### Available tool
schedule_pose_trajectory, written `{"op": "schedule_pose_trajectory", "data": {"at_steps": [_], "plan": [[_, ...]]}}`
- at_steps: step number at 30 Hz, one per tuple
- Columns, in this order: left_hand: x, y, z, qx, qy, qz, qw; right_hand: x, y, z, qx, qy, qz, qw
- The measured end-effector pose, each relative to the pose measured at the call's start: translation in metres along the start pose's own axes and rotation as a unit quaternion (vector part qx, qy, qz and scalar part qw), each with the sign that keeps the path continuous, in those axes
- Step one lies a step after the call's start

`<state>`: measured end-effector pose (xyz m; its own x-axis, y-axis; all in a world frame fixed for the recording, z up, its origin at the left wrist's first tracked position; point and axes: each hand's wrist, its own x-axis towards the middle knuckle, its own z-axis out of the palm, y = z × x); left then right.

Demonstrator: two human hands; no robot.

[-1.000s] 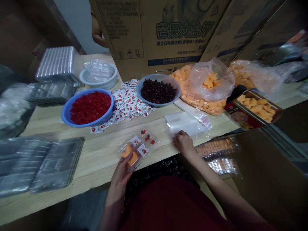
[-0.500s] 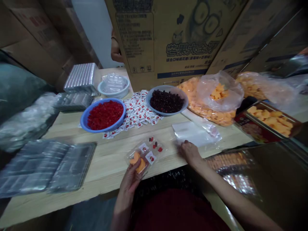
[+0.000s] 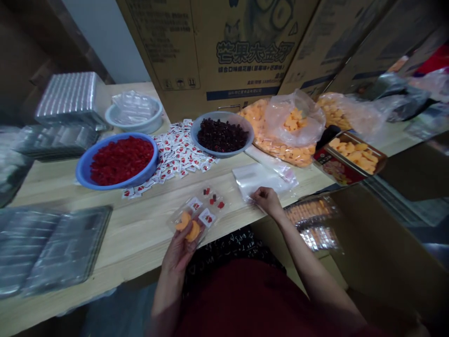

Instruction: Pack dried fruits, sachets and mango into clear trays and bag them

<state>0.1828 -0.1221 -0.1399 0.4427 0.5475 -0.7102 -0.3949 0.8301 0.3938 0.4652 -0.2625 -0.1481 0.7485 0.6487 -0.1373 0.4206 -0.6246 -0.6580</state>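
Note:
My left hand [image 3: 178,252] grips the near end of a clear plastic tray [image 3: 218,214], thumb on top. Its compartments hold orange candy pieces [image 3: 192,230], two small white printed sachets [image 3: 206,217], and a few red and dark bits at the far end. My right hand [image 3: 269,201] is closed in a pinch at the near edge of a flat pile of clear plastic bags [image 3: 257,178]. Its fingertips are partly hidden, but the edge of a bag appears to lie between them.
Behind are a blue basin of red candies [image 3: 81,169], scattered sachets [image 3: 178,149], a bowl of dark candies [image 3: 224,152] and a bag of orange pieces [image 3: 298,152]. Empty trays [image 3: 70,248] lie left. An open carton [image 3: 389,252] with packed trays [image 3: 312,211] stands right, below the table.
My view has shifted, so the table's things appear further left. My right hand remains at the bags' near edge, and my left hand still holds the tray.

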Motion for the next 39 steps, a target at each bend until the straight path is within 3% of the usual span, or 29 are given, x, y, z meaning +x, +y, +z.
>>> {"op": "schedule_pose_trajectory", "data": {"at_steps": [8, 16, 27, 33, 39], "plan": [[0.005, -0.03, 0.043, 0.051, -0.066, -0.003, 0.997, -0.007, -0.005, 0.022, 0.161, 0.083, -0.011, 0.983], [0.018, -0.04, 0.028, 0.089, -0.023, 0.076, 0.993, 0.0, -0.018, 0.042, 0.224, 0.103, -0.015, 0.969], [0.001, -0.064, 0.032, 0.174, -0.015, 0.15, 0.973, 0.015, -0.025, 0.057, 0.105, 0.104, -0.049, 0.988], [-0.004, -0.056, 0.024, 0.215, -0.045, 0.128, 0.967, 0.02, -0.03, 0.061, 0.091, 0.098, -0.064, 0.989], [0.005, -0.04, 0.03, 0.279, -0.079, 0.12, 0.95, 0.02, -0.04, 0.058, 0.072, 0.118, -0.103, 0.985]]}}
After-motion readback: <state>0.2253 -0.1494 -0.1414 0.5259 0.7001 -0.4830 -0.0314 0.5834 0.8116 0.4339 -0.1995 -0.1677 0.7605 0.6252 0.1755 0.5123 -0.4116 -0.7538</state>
